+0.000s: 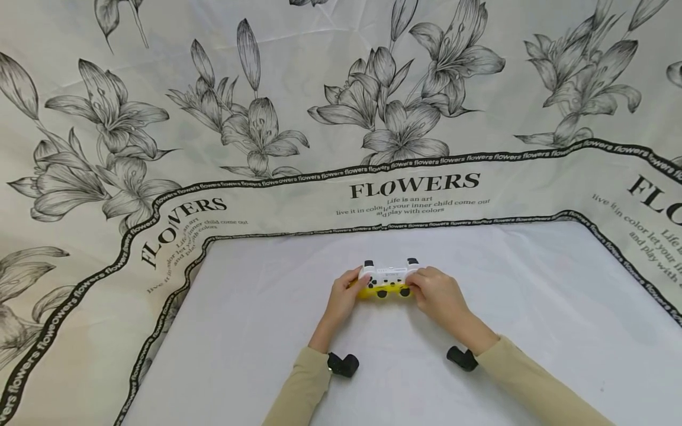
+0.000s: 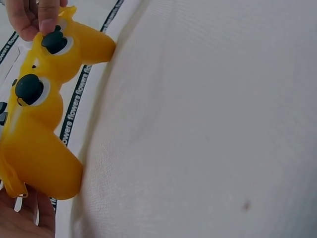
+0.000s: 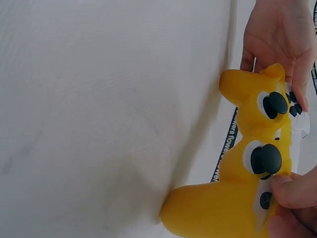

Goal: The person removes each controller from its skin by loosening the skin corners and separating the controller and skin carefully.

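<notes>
Game controller, white, partly in a yellow cover, above the far half of a white table. Left hand grips its left end, thumb uppermost; right hand, fingers bent, pinches the cover.

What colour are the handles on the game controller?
The handles are yellow; the left wrist view shows them best.

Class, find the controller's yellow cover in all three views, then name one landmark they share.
Head: yellow cover a little right of centre, below the middle.
Left wrist: yellow cover down the left side.
Right wrist: yellow cover towards the lower right.
Shared landmark: the black "flowers" strip.
</notes>
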Tool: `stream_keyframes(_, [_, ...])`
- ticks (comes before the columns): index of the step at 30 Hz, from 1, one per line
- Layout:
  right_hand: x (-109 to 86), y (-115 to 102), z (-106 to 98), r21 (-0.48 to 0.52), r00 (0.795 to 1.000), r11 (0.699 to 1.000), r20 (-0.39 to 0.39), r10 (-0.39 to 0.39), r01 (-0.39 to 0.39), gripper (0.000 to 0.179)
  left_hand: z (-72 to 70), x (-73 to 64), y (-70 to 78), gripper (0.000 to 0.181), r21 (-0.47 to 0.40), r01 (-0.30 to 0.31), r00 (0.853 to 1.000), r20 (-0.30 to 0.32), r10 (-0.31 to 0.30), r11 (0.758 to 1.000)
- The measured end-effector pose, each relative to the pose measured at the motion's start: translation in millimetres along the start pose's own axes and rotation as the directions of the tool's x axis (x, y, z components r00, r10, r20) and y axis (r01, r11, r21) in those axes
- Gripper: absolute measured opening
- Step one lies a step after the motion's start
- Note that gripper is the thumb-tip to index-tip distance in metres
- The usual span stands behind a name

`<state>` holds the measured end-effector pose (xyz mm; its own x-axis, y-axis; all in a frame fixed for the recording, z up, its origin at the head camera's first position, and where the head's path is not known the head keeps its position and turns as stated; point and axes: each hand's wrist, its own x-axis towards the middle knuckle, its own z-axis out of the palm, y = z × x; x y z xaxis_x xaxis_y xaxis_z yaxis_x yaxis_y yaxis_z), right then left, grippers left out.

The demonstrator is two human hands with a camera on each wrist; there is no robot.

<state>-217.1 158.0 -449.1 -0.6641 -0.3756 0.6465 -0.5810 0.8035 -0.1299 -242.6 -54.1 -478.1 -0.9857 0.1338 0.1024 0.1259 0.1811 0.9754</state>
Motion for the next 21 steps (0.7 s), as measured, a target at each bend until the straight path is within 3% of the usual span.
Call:
stream_keyframes(4, [2.4,-3.9,-3.1,-0.023,0.998,1.000,0.059,0.017,-0.016,0.015,-2.3,-8.5,17.9,0.037,-0.004,-0.001,1.000,0.007,0.001,1.000])
stream_keyframes(6, [3.3,-5.2,-4.7,-0.035,0.996,0.999,0.086,0.016,-0.013,0.014,-2.3,-10.2,19.9,0.037,-0.004,-0.002,1.000,0.005,0.002,1.000])
stream_keyframes(15, [9.0,-4.0,-6.6,-0.025,0.988,1.000,0.150,0.016,-0.012,0.013,0.7,4.2,-14.8,0.041,0.028,0.009,1.000,-0.029,-0.008,1.000])
stream_keyframes(21, [9.9,-1.1,-7.1,-0.021,0.988,1.000,0.154,0.017,-0.014,0.014,3.3,2.8,-13.0,0.042,0.040,0.011,1.000,-0.026,-0.010,0.999])
